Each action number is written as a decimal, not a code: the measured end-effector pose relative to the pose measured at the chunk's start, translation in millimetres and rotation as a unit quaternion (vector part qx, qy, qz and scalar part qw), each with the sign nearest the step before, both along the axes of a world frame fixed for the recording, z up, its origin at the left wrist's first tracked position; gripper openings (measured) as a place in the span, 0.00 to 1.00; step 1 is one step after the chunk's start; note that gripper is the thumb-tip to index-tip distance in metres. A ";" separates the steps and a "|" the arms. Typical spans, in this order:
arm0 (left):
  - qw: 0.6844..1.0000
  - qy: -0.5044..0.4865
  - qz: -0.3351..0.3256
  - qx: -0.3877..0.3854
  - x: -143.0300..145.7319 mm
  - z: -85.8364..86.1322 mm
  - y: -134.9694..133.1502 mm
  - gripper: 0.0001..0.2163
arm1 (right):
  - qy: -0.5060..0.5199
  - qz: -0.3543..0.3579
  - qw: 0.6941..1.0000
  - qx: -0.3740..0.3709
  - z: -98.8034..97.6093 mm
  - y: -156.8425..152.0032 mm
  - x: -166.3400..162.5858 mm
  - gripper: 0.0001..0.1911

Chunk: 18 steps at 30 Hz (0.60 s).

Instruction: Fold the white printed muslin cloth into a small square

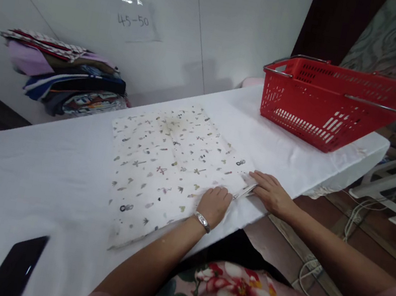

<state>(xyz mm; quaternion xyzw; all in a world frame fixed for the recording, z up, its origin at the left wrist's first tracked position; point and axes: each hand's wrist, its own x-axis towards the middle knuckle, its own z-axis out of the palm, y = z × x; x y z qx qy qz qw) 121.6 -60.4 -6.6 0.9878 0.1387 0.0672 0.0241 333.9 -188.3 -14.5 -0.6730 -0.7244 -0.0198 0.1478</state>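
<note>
A white cloth (175,164) printed with small scattered motifs lies folded flat on the table, with a brownish stain near its far edge. My left hand (214,206), with a silver bracelet at the wrist, rests at its near edge, fingers curled down over the fabric. At the near right corner, my right hand (272,194) grips the folded edge, its fingers lying over the top and the thumb hidden. Between the two hands the cloth's layered edge shows, slightly raised.
The table (70,197) has a white cover. A red plastic basket (306,100) with metal handles stands at the back right. A black phone (18,264) lies front left. Beyond the table is a stack of folded clothes (75,80). Handwritten paper signs (134,22) hang on the wall.
</note>
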 end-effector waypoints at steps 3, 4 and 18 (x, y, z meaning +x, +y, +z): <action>1.000 -0.004 0.010 0.005 0.7 -1.2 0.1 0.10 | 0.067 -0.018 0.998 -0.007 3.5 -1.1 -1.5 0.16; 1.000 -0.007 0.014 0.008 1.3 -1.6 0.6 0.09 | 0.087 -0.025 0.996 -0.006 4.1 -1.1 -1.8 0.16; 0.985 -0.087 0.011 -0.150 -51.5 9.0 23.2 0.15 | 0.205 -0.055 0.977 0.032 -59.9 -13.7 26.0 0.27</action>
